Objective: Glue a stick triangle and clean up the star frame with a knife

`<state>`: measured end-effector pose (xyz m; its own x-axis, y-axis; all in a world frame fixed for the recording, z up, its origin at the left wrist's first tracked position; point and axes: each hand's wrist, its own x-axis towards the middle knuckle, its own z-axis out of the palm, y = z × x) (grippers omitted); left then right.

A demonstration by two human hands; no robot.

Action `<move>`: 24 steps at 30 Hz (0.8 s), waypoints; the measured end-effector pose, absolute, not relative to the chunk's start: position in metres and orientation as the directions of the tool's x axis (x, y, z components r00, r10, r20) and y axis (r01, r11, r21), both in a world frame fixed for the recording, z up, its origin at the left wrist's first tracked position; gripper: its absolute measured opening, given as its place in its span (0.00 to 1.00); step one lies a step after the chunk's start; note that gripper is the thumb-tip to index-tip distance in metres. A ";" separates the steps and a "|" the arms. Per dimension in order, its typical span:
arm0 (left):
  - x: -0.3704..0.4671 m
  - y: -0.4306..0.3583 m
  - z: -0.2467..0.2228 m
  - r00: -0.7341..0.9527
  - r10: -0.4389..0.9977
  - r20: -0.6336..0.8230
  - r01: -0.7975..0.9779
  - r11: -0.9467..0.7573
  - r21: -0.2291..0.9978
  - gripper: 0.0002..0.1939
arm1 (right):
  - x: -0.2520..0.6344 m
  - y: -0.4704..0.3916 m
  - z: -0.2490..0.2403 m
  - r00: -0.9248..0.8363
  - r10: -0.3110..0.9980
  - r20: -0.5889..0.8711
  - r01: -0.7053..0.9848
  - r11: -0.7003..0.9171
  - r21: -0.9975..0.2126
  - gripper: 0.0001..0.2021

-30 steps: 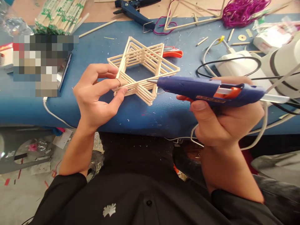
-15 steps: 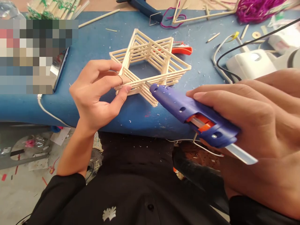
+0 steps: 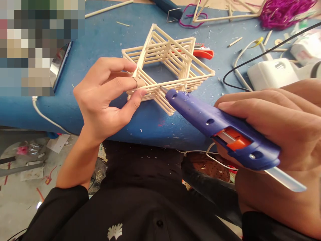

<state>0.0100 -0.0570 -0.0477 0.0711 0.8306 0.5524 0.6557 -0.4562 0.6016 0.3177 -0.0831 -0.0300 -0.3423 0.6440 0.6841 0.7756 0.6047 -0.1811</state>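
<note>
A star-shaped frame of stacked wooden sticks [image 3: 173, 81] is on the blue table, tilted a little. My left hand [image 3: 107, 90] grips its left side, thumb below and fingers above, with a ring on one finger. My right hand [image 3: 281, 124] is wrapped round a blue glue gun [image 3: 195, 108], whose metal tip is at the front stick of the star, near the crossing. A clear glue stick [image 3: 286, 179] sticks out of the gun's back end. The right hand's lower fingers are partly hidden behind the gun.
Behind the star lies a red-handled cutter [image 3: 204, 53]. White plugs [image 3: 273, 73] and cables are at the right, with a black cable crossing there. Purple yarn [image 3: 286, 11] and a stick frame [image 3: 225, 17] lie at the back. A phone-like device [image 3: 61, 67] stands at the left.
The star, the cutter and the plugs appear slightly further right in the view. The glue gun and my right hand have shifted right and look larger. My left hand keeps its grip.
</note>
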 end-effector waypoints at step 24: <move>0.005 -0.050 -0.061 0.117 0.674 0.729 0.606 -0.630 0.485 0.05 | 0.308 -0.076 -0.018 -0.668 0.408 0.623 0.596 0.794 0.120 0.06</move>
<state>0.0047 -0.0496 -0.0610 0.1171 0.6743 0.7291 0.6064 -0.6299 0.4852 0.3077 -0.0759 -0.0182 -0.6677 0.4076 0.6230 0.5962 0.7939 0.1196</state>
